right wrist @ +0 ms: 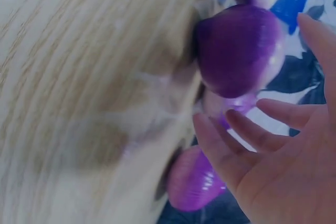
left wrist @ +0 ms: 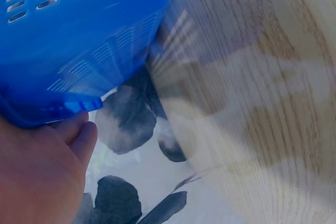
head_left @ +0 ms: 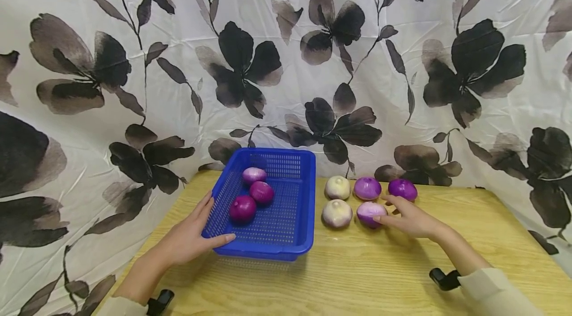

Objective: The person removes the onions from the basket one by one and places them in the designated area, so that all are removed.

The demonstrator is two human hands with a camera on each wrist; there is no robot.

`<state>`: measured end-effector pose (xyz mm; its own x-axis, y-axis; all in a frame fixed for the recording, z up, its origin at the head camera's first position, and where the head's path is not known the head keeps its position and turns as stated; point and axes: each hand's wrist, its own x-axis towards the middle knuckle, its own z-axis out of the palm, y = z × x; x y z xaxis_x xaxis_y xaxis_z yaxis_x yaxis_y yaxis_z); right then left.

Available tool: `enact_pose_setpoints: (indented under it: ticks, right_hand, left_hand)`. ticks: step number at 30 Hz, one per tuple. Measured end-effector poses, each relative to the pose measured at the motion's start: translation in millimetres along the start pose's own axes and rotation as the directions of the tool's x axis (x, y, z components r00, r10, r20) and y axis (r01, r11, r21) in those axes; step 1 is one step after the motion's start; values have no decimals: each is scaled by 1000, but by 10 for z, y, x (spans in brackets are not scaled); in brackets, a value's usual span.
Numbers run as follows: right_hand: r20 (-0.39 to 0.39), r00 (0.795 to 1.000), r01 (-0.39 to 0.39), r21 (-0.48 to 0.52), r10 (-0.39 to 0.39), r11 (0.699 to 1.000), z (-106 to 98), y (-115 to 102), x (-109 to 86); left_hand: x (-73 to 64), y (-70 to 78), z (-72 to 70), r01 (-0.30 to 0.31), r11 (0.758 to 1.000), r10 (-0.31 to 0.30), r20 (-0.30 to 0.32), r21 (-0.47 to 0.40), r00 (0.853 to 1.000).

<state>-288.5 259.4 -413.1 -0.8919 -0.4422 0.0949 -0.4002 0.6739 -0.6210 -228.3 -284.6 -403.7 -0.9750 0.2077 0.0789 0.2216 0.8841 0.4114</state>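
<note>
My left hand (head_left: 183,241) holds the near-left corner of a blue plastic basket (head_left: 308,201), thumb over the front rim and fingers along the left side. In the left wrist view, fingertips lie under the rim of the basket (left wrist: 79,40). Three red onions (head_left: 243,209) lie in its left half. My right hand (head_left: 408,216) reaches to a purple-and-white onion (head_left: 372,214), its thumb at the onion's near right side and its fingers spread. From the right wrist, that onion (right wrist: 239,51) shows between thumb and loosely extended fingers, not gripped.
Right of the basket stand two whitish onions (head_left: 337,213), one behind the other. Two more purple onions (head_left: 367,188) are in the back row, one just beyond my right fingers. A flowered cloth (head_left: 241,122) hangs behind the wooden table (head_left: 357,276).
</note>
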Motion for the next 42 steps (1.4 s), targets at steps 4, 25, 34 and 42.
enact_pose_setpoints:
  ticks: [4, 25, 34, 42]
  right_hand:
    - [-20, 1000, 20, -37, -21, 999, -48, -49, -42]
    - [18, 964, 265, -103, -265, 959, 17, -919, 194]
    - [106, 939, 334, -42, -328, 942, 142, -1416, 513]
    - [179, 928, 313, 102, -327, 944, 301, -1858, 952]
  left_hand:
    - [-4, 16, -29, -15, 1000, 15, -7, 5, 1000]
    - [-12, 58, -55, 0, 1000, 0, 10, -2, 1000]
    - [-13, 44, -50, -7, 1000, 7, -5, -5, 1000]
    - [-17, 15, -44, -14, 1000, 14, -5, -5, 1000]
